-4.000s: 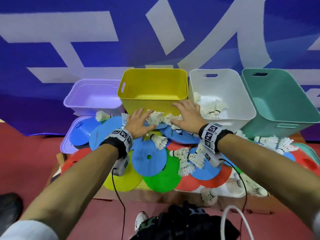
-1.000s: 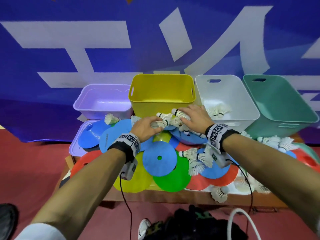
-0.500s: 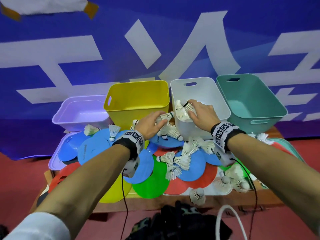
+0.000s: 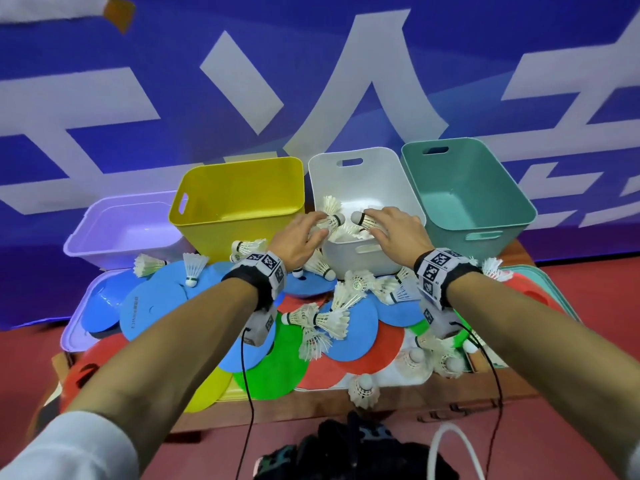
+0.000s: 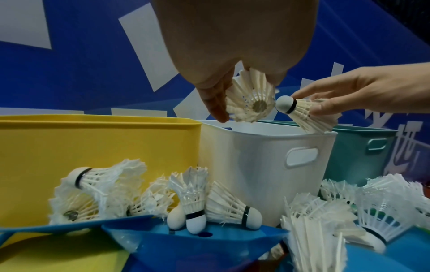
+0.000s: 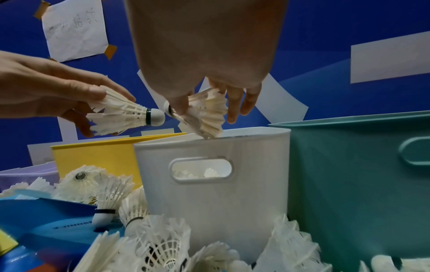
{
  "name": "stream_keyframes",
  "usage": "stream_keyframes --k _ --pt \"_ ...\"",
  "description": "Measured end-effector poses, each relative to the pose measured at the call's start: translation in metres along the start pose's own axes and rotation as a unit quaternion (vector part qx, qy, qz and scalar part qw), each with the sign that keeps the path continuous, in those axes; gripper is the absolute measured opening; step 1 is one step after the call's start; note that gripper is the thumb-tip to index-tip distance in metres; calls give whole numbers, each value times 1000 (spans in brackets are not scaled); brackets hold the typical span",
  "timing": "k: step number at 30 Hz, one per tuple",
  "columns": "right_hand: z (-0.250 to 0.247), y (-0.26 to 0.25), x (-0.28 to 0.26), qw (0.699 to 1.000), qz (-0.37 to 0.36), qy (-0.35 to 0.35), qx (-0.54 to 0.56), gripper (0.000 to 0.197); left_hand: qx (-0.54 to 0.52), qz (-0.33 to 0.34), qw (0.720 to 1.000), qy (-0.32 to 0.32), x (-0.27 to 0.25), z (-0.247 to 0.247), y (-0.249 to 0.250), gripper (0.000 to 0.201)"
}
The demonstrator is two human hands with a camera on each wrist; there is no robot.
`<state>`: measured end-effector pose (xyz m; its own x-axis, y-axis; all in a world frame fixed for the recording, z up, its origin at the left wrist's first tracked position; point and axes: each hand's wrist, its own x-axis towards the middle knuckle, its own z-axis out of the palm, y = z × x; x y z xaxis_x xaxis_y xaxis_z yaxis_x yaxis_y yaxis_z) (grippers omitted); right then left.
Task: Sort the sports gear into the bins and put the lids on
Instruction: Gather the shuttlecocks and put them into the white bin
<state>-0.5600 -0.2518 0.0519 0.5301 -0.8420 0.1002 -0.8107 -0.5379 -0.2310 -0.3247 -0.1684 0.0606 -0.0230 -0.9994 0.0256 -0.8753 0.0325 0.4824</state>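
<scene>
My left hand (image 4: 311, 226) pinches a white shuttlecock (image 4: 330, 219) by its feathers over the near left corner of the white bin (image 4: 360, 263). My right hand (image 4: 375, 225) pinches a second shuttlecock (image 4: 363, 219) beside it, the two cork tips almost touching. In the left wrist view the left-hand shuttlecock (image 5: 251, 99) hangs just above the white bin's rim (image 5: 267, 134). The right wrist view shows the right-hand shuttlecock (image 6: 204, 114) brushing the rim (image 6: 232, 138). More shuttlecocks lie inside the bin.
The yellow bin (image 4: 242, 188), teal bin (image 4: 467, 188) and lilac bin (image 4: 124, 223) stand in the same row. In front lie blue (image 4: 156, 306), green (image 4: 273, 368) and red discs (image 4: 377, 344) with several loose shuttlecocks (image 4: 332, 320). A lilac lid (image 4: 74, 327) lies at left.
Both hands rose from the pile in front of the yellow bin, each with a shuttlecock, and moved right. The left hand has now joined the right above the white bin.
</scene>
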Motion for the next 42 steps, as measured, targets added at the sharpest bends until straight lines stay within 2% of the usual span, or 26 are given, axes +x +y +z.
stream_keyframes --k 10,17,21,26,29,34,42 --pt "4 11 12 1000 18 -16 18 48 -2 36 999 -12 27 7 6 46" --pt "3 18 14 999 32 -35 11 52 -18 -22 997 -75 38 19 9 66" --pt "4 20 9 998 48 -39 20 57 -7 -34 996 -79 38 22 11 74" --pt "6 12 8 998 39 -33 20 61 4 -14 999 -34 29 18 4 65" --pt "8 2 10 1000 24 -9 18 62 12 -4 1000 -7 19 14 -5 61" --pt "12 -29 17 1000 -18 17 14 62 13 -26 1000 2 -6 4 -31 67" --pt "28 -107 20 995 -93 26 0 62 21 -93 995 28 -62 -20 -68 49"
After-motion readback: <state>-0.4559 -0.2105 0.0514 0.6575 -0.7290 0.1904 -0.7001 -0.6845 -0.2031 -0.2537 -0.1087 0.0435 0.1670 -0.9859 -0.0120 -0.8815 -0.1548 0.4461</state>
